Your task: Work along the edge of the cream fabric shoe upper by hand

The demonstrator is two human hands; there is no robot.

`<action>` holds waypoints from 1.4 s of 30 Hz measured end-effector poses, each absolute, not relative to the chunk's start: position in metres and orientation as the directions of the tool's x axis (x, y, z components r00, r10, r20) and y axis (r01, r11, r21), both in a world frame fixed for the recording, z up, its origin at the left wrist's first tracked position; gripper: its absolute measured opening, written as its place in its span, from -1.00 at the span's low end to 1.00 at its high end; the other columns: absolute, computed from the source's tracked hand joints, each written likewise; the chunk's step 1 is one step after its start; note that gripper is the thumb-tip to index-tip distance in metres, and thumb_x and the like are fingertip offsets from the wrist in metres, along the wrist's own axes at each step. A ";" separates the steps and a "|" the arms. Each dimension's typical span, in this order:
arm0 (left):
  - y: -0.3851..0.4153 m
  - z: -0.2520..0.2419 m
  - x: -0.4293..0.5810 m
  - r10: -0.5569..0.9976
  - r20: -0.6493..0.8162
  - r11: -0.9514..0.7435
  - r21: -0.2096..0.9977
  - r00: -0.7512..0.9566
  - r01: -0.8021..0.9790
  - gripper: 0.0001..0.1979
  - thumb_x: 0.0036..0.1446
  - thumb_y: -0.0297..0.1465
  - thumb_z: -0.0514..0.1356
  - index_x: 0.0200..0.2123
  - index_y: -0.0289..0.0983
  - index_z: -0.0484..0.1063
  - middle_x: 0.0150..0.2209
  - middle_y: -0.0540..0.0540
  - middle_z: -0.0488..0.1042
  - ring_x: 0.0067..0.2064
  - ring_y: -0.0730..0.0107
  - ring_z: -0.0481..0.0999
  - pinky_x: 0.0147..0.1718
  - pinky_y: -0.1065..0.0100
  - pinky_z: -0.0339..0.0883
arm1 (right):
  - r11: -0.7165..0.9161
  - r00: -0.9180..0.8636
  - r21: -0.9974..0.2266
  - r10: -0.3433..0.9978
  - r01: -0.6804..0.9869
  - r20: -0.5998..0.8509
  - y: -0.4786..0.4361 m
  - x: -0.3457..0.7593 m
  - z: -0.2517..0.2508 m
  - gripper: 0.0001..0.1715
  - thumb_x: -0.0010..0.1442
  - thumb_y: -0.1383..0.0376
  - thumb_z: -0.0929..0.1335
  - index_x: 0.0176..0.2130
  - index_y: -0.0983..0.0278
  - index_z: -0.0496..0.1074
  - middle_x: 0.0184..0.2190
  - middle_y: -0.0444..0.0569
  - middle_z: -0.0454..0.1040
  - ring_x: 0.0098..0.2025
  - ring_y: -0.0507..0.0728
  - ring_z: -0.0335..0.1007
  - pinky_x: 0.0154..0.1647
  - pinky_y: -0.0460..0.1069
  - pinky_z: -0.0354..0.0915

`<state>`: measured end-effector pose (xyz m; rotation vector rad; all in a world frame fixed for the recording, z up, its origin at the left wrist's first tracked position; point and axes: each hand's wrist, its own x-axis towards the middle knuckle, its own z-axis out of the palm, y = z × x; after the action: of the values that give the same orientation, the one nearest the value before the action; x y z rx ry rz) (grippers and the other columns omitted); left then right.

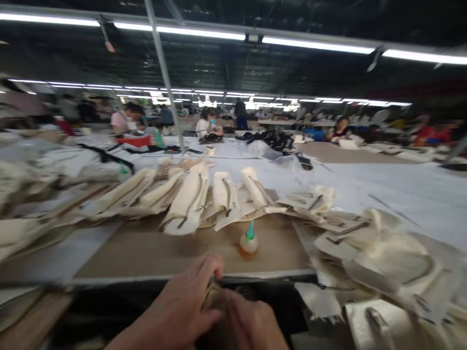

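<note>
My left hand (182,304) and right hand (257,318) both have their fingers closed on one folded brownish piece (214,295), blurred, so I can't tell how tightly. It sits between them at the counter's (138,248) near edge, neither hand nearer, its long axis seeming to point away from me. Ahead stand one green-tipped bottle (248,246) and five cream folded panels (189,199); the right-hand heap (394,253) overlaps too much to count.

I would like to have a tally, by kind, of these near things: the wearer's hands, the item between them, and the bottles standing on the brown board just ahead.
Left hand and right hand: 2
Blurred item between them: 1
Bottle on the brown board: 1
Total: 4
</note>
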<state>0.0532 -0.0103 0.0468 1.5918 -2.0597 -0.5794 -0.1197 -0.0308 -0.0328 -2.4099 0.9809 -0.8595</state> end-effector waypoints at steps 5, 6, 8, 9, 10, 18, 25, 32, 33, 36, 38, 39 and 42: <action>0.004 0.073 0.053 -0.992 -0.086 0.038 0.504 -0.093 -0.863 -0.77 -0.09 -0.48 0.13 -0.29 -0.17 0.24 -0.28 0.08 0.40 -0.24 0.34 0.38 -0.25 0.34 0.19 | -0.619 0.614 -0.690 -0.724 -0.375 0.315 -0.027 -0.136 -0.033 -0.56 0.42 0.26 0.06 0.07 0.17 0.38 -0.33 -0.11 0.64 -0.36 0.09 0.62 -0.23 -0.12 0.47; 0.005 0.073 0.052 -0.993 -0.081 0.031 0.486 -0.081 -0.873 -0.79 -0.07 -0.48 0.13 -0.30 -0.17 0.24 -0.28 0.08 0.40 -0.24 0.34 0.39 -0.25 0.34 0.19 | -0.624 0.606 -0.675 -0.729 -0.394 0.320 -0.026 -0.136 -0.037 -0.55 0.42 0.27 0.06 0.10 0.17 0.37 -0.28 -0.09 0.64 -0.34 0.10 0.62 -0.24 -0.12 0.48; 0.008 0.070 0.051 -0.995 -0.064 0.038 0.462 -0.076 -0.886 -0.81 -0.05 -0.50 0.13 -0.31 -0.18 0.24 -0.25 0.07 0.42 -0.20 0.33 0.41 -0.22 0.35 0.20 | -0.646 0.606 -0.637 -0.722 -0.420 0.334 -0.024 -0.136 -0.041 -0.55 0.41 0.28 0.06 0.10 0.16 0.36 -0.14 -0.06 0.63 -0.27 0.10 0.63 -0.28 -0.12 0.50; 0.008 0.069 0.050 -0.995 -0.051 0.051 0.454 -0.082 -0.890 -0.82 -0.04 -0.51 0.14 -0.32 -0.19 0.24 -0.22 0.06 0.42 -0.17 0.33 0.42 -0.19 0.35 0.21 | -0.664 0.613 -0.613 -0.712 -0.428 0.343 -0.024 -0.136 -0.041 -0.56 0.41 0.28 0.06 0.09 0.17 0.37 -0.09 -0.05 0.61 -0.22 0.11 0.62 -0.30 -0.13 0.50; 0.008 0.068 0.049 -0.995 -0.038 0.066 0.447 -0.093 -0.892 -0.83 -0.02 -0.51 0.14 -0.32 -0.19 0.24 -0.20 0.05 0.43 -0.14 0.33 0.42 -0.16 0.36 0.22 | -0.682 0.624 -0.588 -0.699 -0.435 0.349 -0.024 -0.136 -0.040 -0.57 0.41 0.28 0.07 0.09 0.18 0.36 -0.07 -0.04 0.60 -0.19 0.12 0.61 -0.30 -0.14 0.50; 0.009 0.056 0.042 -0.997 -0.021 0.059 0.331 -0.070 -0.942 -0.84 0.04 -0.51 0.15 -0.32 -0.20 0.23 -0.21 0.02 0.43 -0.18 0.26 0.44 -0.28 0.31 0.21 | -0.760 0.621 -0.483 -0.642 -0.435 0.450 -0.025 -0.135 -0.045 -0.60 0.41 0.32 0.07 0.07 0.31 0.33 -0.20 0.05 0.64 -0.31 0.12 0.63 -0.38 -0.14 0.50; 0.009 0.060 0.061 -0.996 -0.010 0.060 0.652 -0.088 -0.756 -0.82 0.08 -0.56 0.14 -0.37 -0.20 0.18 -0.27 0.06 0.43 -0.28 0.42 0.40 -0.28 0.42 0.22 | -0.758 0.704 -0.487 -0.623 -0.435 0.342 -0.028 -0.149 -0.032 -0.60 0.43 0.30 0.10 0.14 0.29 0.30 -0.41 -0.05 0.64 -0.38 0.13 0.63 -0.31 -0.11 0.51; -0.013 0.060 0.068 -0.967 -0.027 0.151 0.739 -0.252 -0.657 -0.74 0.05 -0.56 0.26 -0.38 -0.22 0.18 -0.21 0.06 0.47 -0.21 0.42 0.42 -0.24 0.45 0.24 | -0.761 0.695 -0.355 -0.644 -0.542 0.319 -0.032 -0.152 -0.034 -0.59 0.39 0.33 0.11 0.16 0.24 0.27 -0.51 -0.16 0.62 -0.59 0.13 0.56 -0.70 -0.12 0.35; -0.015 0.056 0.067 -0.967 -0.028 0.157 0.721 -0.255 -0.675 -0.74 0.04 -0.56 0.27 -0.37 -0.22 0.20 -0.22 0.06 0.47 -0.22 0.42 0.42 -0.24 0.44 0.23 | -0.752 0.685 -0.346 -0.657 -0.561 0.316 -0.032 -0.150 -0.038 -0.60 0.39 0.34 0.11 0.13 0.23 0.29 -0.52 -0.18 0.61 -0.60 0.13 0.55 -0.72 -0.11 0.34; -0.016 0.048 0.062 -0.965 0.004 0.194 0.688 -0.263 -0.699 -0.76 0.09 -0.57 0.26 -0.34 -0.22 0.22 -0.19 0.06 0.45 -0.19 0.42 0.43 -0.20 0.44 0.24 | -0.733 0.656 -0.334 -0.679 -0.592 0.329 -0.029 -0.146 -0.047 -0.62 0.39 0.33 0.12 0.13 0.23 0.27 -0.47 -0.17 0.63 -0.60 0.12 0.55 -0.72 -0.10 0.32; -0.015 0.048 0.059 -0.955 0.035 0.246 0.646 -0.294 -0.722 -0.77 0.12 -0.60 0.24 -0.32 -0.22 0.24 -0.15 0.05 0.44 -0.15 0.41 0.44 -0.14 0.44 0.25 | -0.730 0.641 -0.326 -0.684 -0.601 0.348 -0.027 -0.144 -0.050 -0.63 0.39 0.32 0.13 0.12 0.24 0.28 -0.50 -0.19 0.63 -0.61 0.11 0.55 -0.75 -0.10 0.28; -0.014 0.048 0.058 -0.951 0.045 0.268 0.622 -0.307 -0.736 -0.78 0.12 -0.62 0.22 -0.31 -0.22 0.26 -0.14 0.05 0.43 -0.13 0.41 0.44 -0.12 0.44 0.26 | -0.731 0.637 -0.317 -0.682 -0.604 0.360 -0.026 -0.144 -0.050 -0.64 0.39 0.32 0.14 0.11 0.25 0.29 -0.51 -0.19 0.62 -0.62 0.10 0.54 -0.76 -0.10 0.27; -0.011 0.049 0.058 -0.946 0.068 0.300 0.549 -0.315 -0.780 -0.77 0.12 -0.66 0.20 -0.31 -0.23 0.27 -0.12 0.04 0.42 -0.14 0.42 0.46 -0.13 0.45 0.29 | -0.738 0.629 -0.296 -0.673 -0.606 0.390 -0.025 -0.143 -0.048 -0.66 0.37 0.34 0.15 0.08 0.30 0.30 -0.51 -0.17 0.62 -0.63 0.10 0.53 -0.76 -0.09 0.28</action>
<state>0.0577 -0.0115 0.0488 1.5472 -2.1937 -0.5990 -0.1435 -0.0255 -0.0479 -2.7107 1.0705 -0.7330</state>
